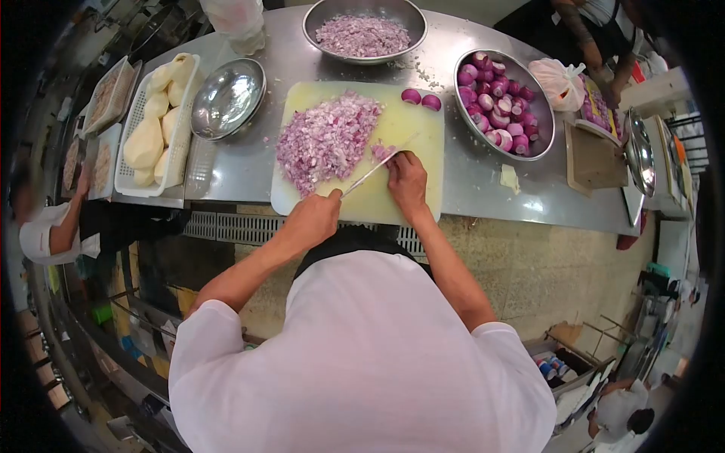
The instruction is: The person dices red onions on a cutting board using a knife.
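On the pale cutting board (pixel 359 204), my left hand (pixel 317 217) is closed around the handle of a knife (pixel 368 174). Its blade points away to the upper right, close to my right fingers. My right hand (pixel 408 181) has its fingers bent together at a partly cut piece of red onion (pixel 384 152), mostly hidden by fingers and blade. A large heap of diced red onion (pixel 328 140) covers the board's left half. Two peeled red onions (pixel 421 99) sit at its far right corner.
A steel bowl of diced onion (pixel 362 36) stands behind the board. Right of it is a bowl of whole peeled onions (pixel 504 106). Left are an upturned-looking steel bowl (pixel 228 98) and a white basket of peeled roots (pixel 158 124). Other people work at both sides.
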Available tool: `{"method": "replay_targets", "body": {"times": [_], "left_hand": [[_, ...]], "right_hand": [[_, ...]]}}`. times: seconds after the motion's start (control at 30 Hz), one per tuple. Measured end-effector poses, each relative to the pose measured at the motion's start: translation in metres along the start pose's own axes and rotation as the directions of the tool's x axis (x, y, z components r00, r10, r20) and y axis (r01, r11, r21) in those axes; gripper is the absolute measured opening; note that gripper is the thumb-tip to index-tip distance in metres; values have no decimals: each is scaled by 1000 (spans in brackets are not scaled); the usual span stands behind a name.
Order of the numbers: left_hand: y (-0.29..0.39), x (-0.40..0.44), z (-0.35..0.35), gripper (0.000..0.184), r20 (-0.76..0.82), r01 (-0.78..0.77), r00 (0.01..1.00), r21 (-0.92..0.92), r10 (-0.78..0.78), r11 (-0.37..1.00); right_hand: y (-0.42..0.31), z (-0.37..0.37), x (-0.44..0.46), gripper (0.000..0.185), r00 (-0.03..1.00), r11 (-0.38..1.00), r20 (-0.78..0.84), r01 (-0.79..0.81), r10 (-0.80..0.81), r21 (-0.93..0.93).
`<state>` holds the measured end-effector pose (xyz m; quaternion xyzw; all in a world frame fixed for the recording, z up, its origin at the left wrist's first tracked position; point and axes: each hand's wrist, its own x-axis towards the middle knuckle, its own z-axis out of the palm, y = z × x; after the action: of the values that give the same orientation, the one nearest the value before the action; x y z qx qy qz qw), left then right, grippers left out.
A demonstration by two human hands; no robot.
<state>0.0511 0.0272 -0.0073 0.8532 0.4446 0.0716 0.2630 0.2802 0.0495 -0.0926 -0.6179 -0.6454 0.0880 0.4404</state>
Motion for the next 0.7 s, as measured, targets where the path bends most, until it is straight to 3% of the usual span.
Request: {"method": "replay_targets", "body": {"times": [0.47, 0.7], "left_hand": [[3, 0, -4, 7, 13, 9, 1000, 6, -9, 1000], [-5, 3, -5, 8, -55, 13, 998, -3, -13, 1000]], "right_hand": [[6, 1, -7, 6, 1000, 1000, -14, -22, 22, 22], [0, -1, -1, 9, 1000, 1000, -17, -1, 2, 28]]}}
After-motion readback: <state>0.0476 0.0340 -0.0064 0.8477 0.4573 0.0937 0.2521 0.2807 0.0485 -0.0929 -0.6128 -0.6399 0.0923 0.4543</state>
